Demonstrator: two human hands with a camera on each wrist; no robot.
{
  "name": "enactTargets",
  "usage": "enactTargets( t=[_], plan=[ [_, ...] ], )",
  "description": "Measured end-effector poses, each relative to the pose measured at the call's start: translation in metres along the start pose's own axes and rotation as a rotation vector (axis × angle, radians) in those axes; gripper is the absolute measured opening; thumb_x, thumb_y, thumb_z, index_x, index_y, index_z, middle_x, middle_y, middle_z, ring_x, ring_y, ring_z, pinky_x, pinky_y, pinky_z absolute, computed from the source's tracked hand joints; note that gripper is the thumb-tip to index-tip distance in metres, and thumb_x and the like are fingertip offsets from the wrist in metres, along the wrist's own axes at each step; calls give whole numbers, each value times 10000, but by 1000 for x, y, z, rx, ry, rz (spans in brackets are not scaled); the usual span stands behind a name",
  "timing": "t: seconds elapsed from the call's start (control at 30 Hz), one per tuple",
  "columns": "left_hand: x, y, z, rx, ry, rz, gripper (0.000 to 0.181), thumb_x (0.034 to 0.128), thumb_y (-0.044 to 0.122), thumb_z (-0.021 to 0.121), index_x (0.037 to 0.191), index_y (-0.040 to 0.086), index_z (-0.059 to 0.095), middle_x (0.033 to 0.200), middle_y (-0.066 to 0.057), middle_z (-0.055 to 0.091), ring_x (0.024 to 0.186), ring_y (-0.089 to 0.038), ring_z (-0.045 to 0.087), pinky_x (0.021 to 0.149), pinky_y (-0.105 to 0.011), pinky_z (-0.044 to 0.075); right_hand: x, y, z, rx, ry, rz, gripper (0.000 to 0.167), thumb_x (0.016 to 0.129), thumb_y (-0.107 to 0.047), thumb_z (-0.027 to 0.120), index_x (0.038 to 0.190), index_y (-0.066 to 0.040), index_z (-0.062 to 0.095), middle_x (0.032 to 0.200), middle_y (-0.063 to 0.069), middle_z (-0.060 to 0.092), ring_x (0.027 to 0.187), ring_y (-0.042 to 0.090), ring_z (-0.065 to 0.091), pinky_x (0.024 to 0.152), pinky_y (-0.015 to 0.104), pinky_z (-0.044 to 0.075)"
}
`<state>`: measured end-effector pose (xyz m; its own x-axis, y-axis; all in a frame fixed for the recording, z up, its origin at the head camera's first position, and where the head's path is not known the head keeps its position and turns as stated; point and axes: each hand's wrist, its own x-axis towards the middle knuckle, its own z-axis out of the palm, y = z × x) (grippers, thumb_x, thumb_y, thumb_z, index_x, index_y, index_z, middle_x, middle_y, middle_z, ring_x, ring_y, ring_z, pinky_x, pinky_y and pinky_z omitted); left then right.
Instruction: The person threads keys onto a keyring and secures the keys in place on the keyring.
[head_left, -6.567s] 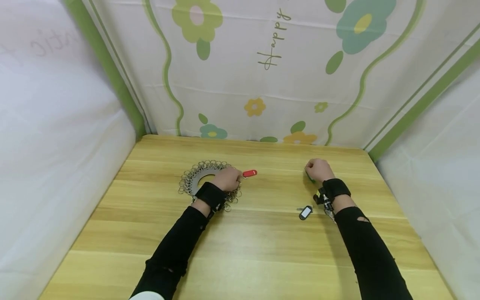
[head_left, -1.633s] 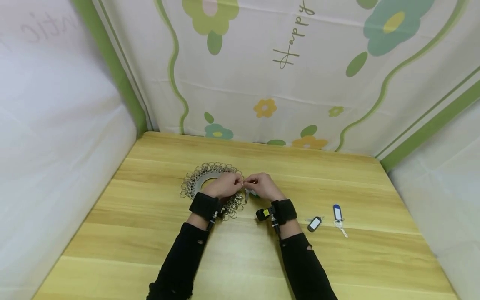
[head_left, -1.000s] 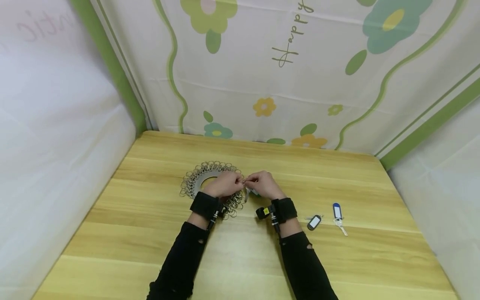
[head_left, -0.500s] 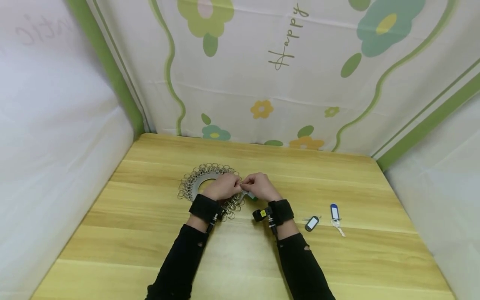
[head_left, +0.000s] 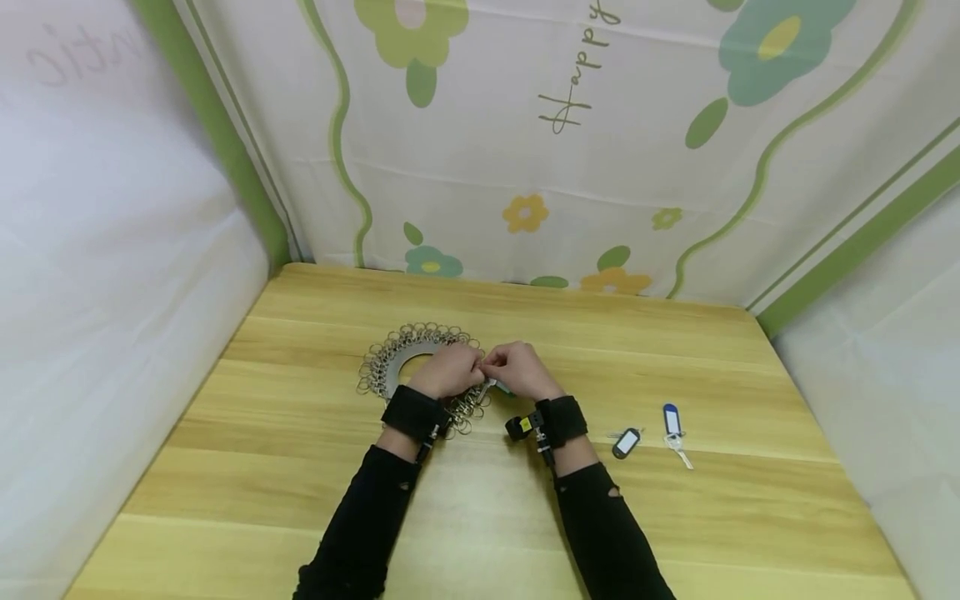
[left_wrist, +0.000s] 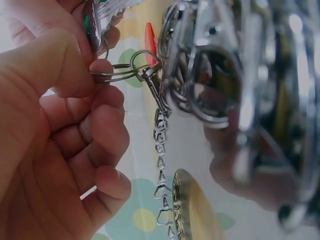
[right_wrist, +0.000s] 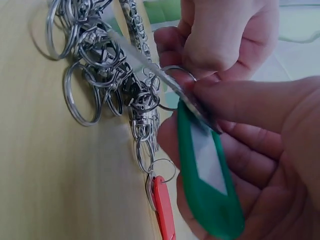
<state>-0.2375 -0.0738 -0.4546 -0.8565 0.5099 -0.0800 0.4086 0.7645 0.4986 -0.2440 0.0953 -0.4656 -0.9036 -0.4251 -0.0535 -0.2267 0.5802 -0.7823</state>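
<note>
A round grey key rack (head_left: 392, 368) fringed with metal clips and split rings lies on the table, left of centre. My left hand (head_left: 452, 370) is over its right side and pinches a split ring (left_wrist: 116, 76) between thumb and finger. Close beside it, my right hand (head_left: 522, 372) holds a green key tag (right_wrist: 212, 185) with a metal key (right_wrist: 142, 59), its thumb pressing near the key's head. In the right wrist view, a thin ring (right_wrist: 177, 70) shows between the hands; whether it joins the rack's ring is hidden. A red key tag (right_wrist: 163, 207) hangs from another clip.
To the right on the wooden table (head_left: 750, 517) lie a black key tag (head_left: 626, 443) and a blue key tag (head_left: 672, 420) with a key (head_left: 679, 452). White patterned cloth (head_left: 480, 150) encloses the back and both sides.
Since the earliest frame, my right hand has come left to meet the left hand, bringing the green key tag. Over the last second both hands stay together, with only slight finger movement.
</note>
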Motion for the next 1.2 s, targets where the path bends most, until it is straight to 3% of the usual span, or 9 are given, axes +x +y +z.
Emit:
enactTargets(
  t=[0.13, 0.33, 0.63, 0.83, 1.2],
  plan=[
    [0, -2, 1, 4, -13, -18, 271, 908, 89, 519, 655, 132, 430, 560, 14, 337, 462, -118, 332, 549, -247, 307, 1, 1, 2, -15, -11, -2, 99, 910, -155, 646, 838, -135, 711, 734, -35, 656, 603, 155, 581, 569, 294, 469],
    [1, -1, 1, -69, -29, -41, 327, 963, 130, 447, 636, 136, 449, 517, 21, 322, 420, -120, 305, 526, -258, 331, 4, 4, 4, 11, 8, 0, 104, 937, -167, 610, 872, -113, 670, 734, 2, 628, 577, 160, 546, 531, 283, 436],
    [-3, -4, -1, -150, -34, 16, 221, 958, 77, 486, 738, 93, 502, 559, 10, 337, 444, -119, 320, 523, -251, 317, 4, 5, 3, 33, 39, 31, 120, 940, -216, 610, 885, -122, 662, 770, 5, 642, 563, 177, 548, 491, 292, 431],
    [-3, -4, 0, -129, -51, 7, 212, 987, 144, 499, 791, 92, 557, 600, -4, 403, 473, -127, 377, 524, -253, 346, 3, 7, 3, 33, 43, 44, 91, 921, -200, 638, 880, -133, 683, 800, -4, 644, 666, 179, 585, 544, 310, 457],
    [-2, -2, -1, -116, -54, -2, 264, 983, 130, 484, 719, 116, 490, 578, 8, 375, 456, -120, 356, 517, -247, 346, 3, 5, 1, 37, 1, 33, 71, 912, -89, 624, 921, -76, 693, 787, 27, 652, 691, 177, 606, 585, 293, 480]
  ],
)
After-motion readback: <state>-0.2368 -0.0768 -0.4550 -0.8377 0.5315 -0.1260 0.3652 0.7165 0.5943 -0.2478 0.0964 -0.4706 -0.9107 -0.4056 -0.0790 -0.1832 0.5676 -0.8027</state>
